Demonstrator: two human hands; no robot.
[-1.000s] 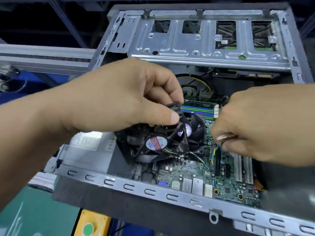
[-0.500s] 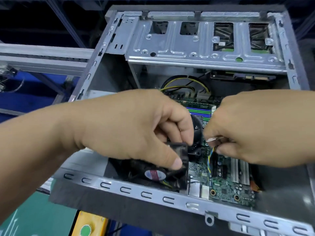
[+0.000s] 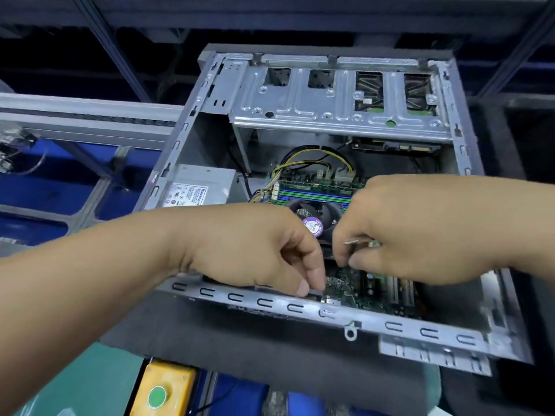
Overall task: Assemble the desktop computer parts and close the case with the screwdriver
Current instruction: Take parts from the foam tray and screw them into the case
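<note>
The open grey computer case (image 3: pixel 264 301) lies on its side with the green motherboard (image 3: pixel 345 283) inside. My left hand (image 3: pixel 249 244) reaches down behind the near wall and grips the black case fan (image 3: pixel 316 291), which is almost wholly hidden under the fingers. My right hand (image 3: pixel 420 229) hovers over the board beside the CPU cooler fan (image 3: pixel 313 226) with the purple label. Its thumb and fingertips pinch the fan's cable, which they hide from view. No screwdriver is in view.
A silver drive cage (image 3: pixel 330 106) spans the far end of the case. The power supply (image 3: pixel 198 187) sits at the left inside, and memory slots (image 3: pixel 315 190) and yellow cables lie behind the cooler. A yellow box with a green button (image 3: pixel 162 388) stands below the case.
My left hand has carried the black fan down from above the board to the near wall of the case. My right hand stayed pinched over the board, and the view has pulled back.
</note>
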